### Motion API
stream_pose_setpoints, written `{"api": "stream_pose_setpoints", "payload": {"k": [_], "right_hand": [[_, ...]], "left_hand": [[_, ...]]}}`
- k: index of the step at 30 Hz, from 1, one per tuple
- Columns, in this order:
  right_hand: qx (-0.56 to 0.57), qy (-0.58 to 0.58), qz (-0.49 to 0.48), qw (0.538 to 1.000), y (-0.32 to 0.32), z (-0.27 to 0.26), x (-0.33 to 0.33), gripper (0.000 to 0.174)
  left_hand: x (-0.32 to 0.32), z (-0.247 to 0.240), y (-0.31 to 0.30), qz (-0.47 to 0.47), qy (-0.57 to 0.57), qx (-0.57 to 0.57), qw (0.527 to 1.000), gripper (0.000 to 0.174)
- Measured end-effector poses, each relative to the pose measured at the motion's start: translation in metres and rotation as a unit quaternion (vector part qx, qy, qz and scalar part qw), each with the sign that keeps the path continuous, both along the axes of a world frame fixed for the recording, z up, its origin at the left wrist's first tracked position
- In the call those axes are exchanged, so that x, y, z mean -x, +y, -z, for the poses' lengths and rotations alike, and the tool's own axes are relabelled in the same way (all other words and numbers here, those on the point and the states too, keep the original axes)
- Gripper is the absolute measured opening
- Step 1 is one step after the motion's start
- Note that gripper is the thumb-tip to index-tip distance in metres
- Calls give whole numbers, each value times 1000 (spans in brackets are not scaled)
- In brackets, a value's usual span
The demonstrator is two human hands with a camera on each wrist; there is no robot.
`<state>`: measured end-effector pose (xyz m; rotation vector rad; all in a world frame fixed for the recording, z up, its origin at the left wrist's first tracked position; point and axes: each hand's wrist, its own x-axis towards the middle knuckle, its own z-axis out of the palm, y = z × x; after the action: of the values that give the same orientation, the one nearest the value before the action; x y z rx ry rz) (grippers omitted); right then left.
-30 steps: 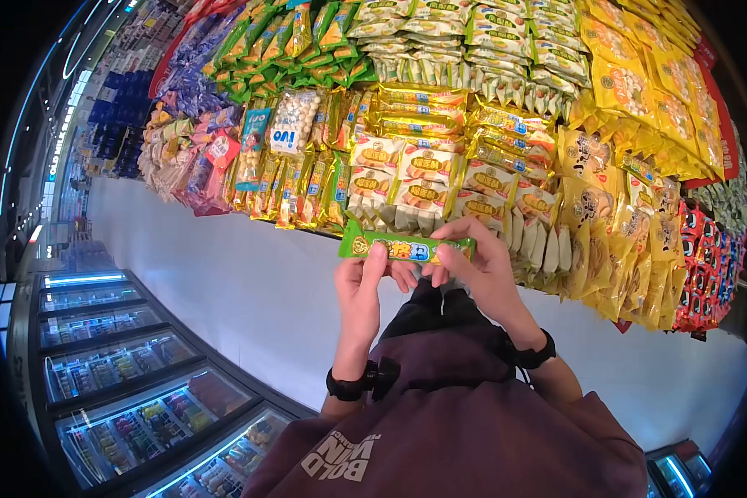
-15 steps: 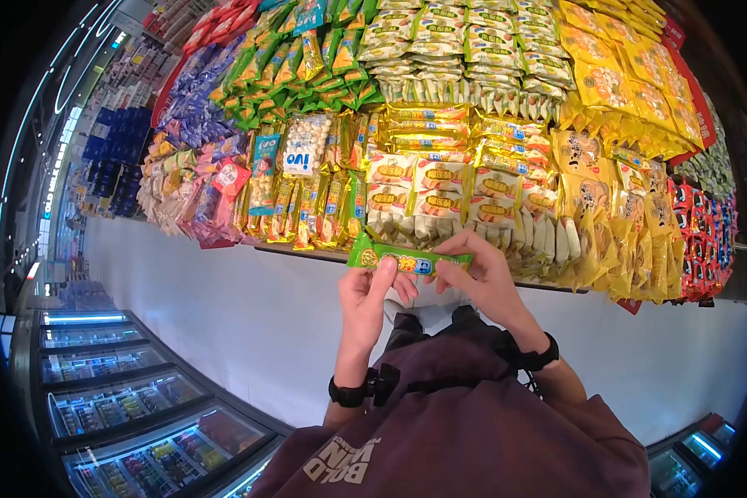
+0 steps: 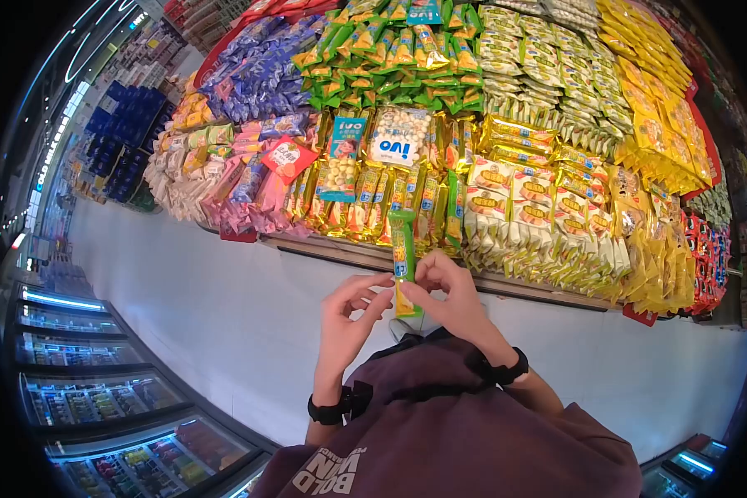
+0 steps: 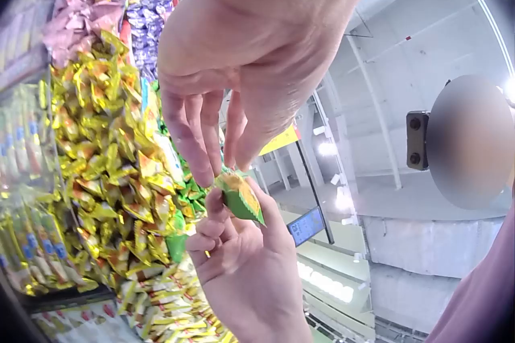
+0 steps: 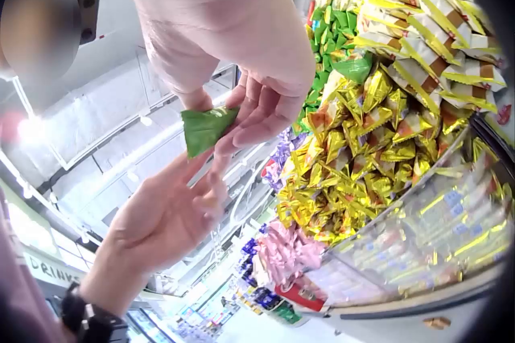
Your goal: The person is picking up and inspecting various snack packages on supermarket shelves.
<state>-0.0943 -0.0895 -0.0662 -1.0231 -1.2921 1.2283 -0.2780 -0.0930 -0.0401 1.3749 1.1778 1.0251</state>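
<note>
A slim snack bar in a green and yellow wrapper [image 3: 403, 241] stands lengthwise between my hands in the head view, in front of the display. My right hand [image 3: 450, 297] pinches it near its lower end, thumb on the front. My left hand [image 3: 347, 317] is on the other side, its fingers relaxed and the fingertips right at the wrapper's edge. In the left wrist view the green wrapper [image 4: 241, 200] is seen end-on in the right hand [image 4: 249, 279], under my left fingertips. The right wrist view shows its green end [image 5: 208, 130], with the left hand [image 5: 165, 218] below.
A long display of bagged snacks lies ahead: green packs [image 3: 390, 62], gold bars [image 3: 373, 199], white packets [image 3: 523, 207] and yellow bags [image 3: 651, 116]. Its front edge [image 3: 324, 251] runs just beyond my hands. Lit glass freezers [image 3: 100, 390] stand at left.
The bar has turned from crosswise to lengthwise. My left thumb and fingers have let go of it, while the right hand keeps hold. The display has shifted right in view.
</note>
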Motion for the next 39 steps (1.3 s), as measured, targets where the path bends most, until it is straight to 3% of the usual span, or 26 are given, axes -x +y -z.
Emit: {"api": "stream_pose_setpoints", "payload": {"k": [5, 12, 16, 21, 23, 27, 32, 39], "right_hand": [[-55, -186, 174, 966, 35, -13, -2, 25], [-83, -395, 198, 893, 78, -8, -17, 23], [-83, -443, 187, 873, 84, -16, -22, 19], [-166, -455, 186, 855, 120, -91, -40, 17], [-236, -465, 190, 832, 154, -113, -52, 18], [-332, -528, 237, 745, 242, -123, -69, 19], [-266, -567, 210, 751, 291, -124, -73, 29], [-221, -570, 200, 766, 283, -129, -68, 42]], "left_hand": [[38, 7, -10, 38, 62, 63, 995, 24], [35, 7, 15, 90, 70, 26, 993, 23], [17, 8, 38, 107, 48, -1, 993, 24], [-3, -5, 59, 135, 48, -12, 990, 26], [-6, -2, 69, 145, 52, -33, 988, 26], [-8, 0, 74, 132, 46, -52, 989, 26], [-2, 6, 68, 101, 21, -17, 995, 26], [7, 13, 62, 73, 17, 9, 997, 24]]}}
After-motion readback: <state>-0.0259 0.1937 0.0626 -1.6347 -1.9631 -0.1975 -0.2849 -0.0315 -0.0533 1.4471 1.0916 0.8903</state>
